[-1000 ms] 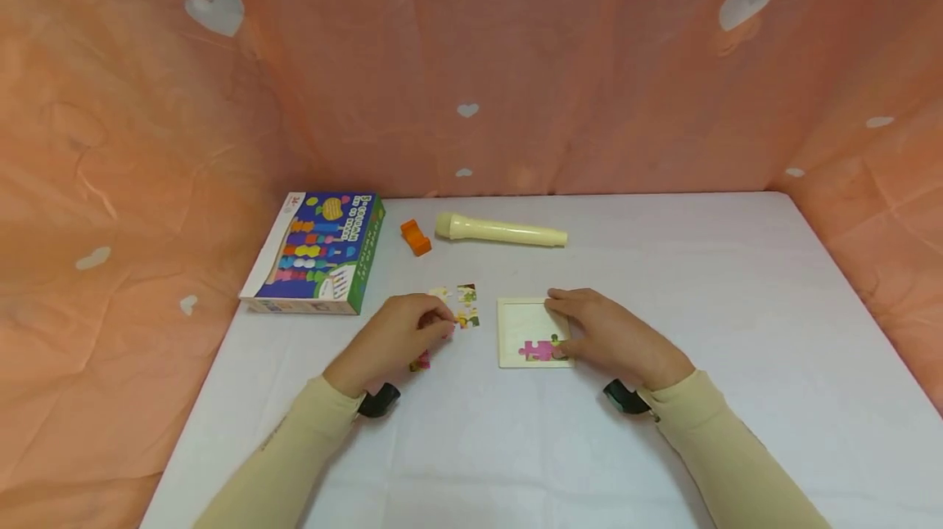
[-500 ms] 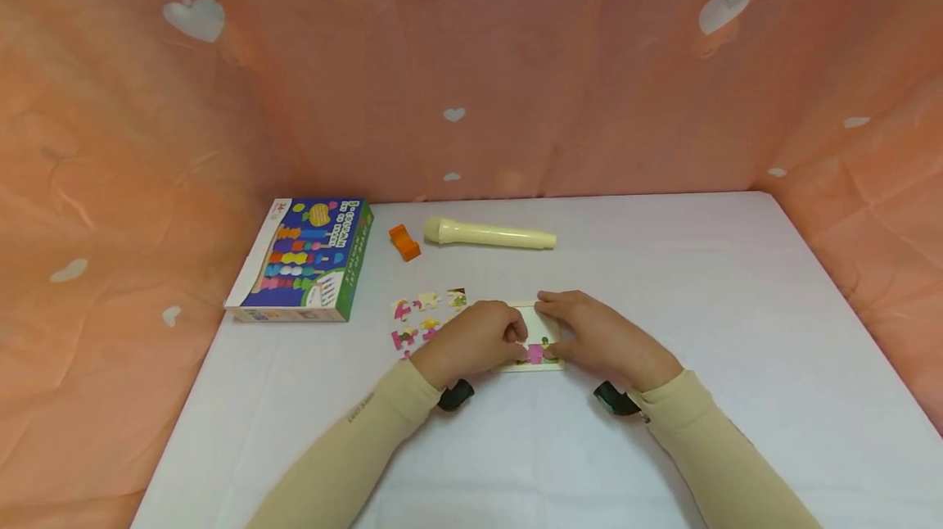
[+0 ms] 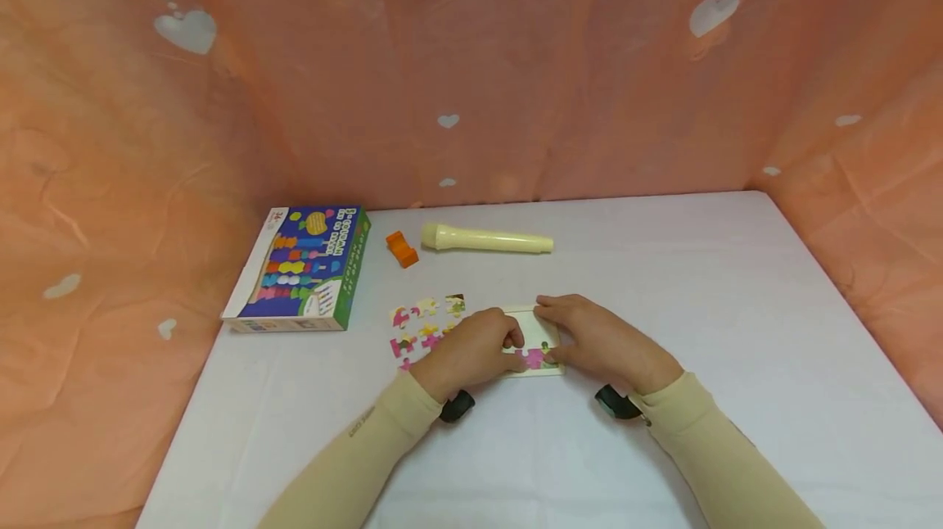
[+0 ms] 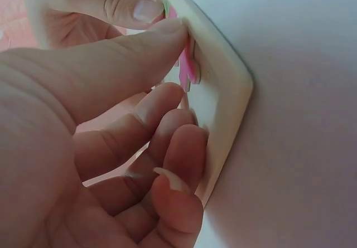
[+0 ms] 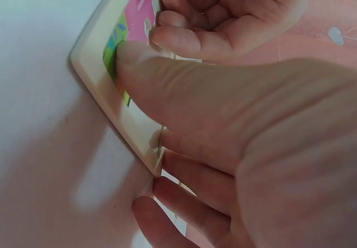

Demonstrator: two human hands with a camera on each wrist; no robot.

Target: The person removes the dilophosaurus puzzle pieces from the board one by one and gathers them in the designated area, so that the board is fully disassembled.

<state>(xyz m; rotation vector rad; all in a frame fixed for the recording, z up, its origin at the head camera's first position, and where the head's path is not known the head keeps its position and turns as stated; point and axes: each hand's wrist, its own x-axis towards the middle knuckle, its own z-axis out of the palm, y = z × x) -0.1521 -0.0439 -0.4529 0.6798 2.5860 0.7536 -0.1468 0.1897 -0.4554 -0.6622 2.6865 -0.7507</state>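
Note:
A small pale wooden puzzle tray (image 3: 530, 323) lies on the table, joined pink and green pieces along its near side. My left hand (image 3: 471, 349) is over the tray's left part. In the left wrist view its thumb and index finger pinch a pink puzzle piece (image 4: 186, 65) at the tray surface, the other fingers curled. The right hand (image 3: 604, 341) holds the tray at its right side. Its thumb presses a green puzzle piece (image 5: 109, 61) in the corner, while the fingers reach past the tray rim (image 5: 92, 69). The left forearm and hand hide some loose pieces.
Several loose puzzle pieces (image 3: 429, 341) lie left of the tray. Behind them are an orange block (image 3: 402, 250) and a cream microphone-shaped stick (image 3: 488, 239). A colourful toy box (image 3: 298, 267) stands at the back left. Orange curtain (image 3: 471, 62) encloses the table (image 3: 700, 291).
The left hand has moved right from the loose pieces to the tray, then stayed there. The right hand keeps its place on the tray. The head view has shifted slightly.

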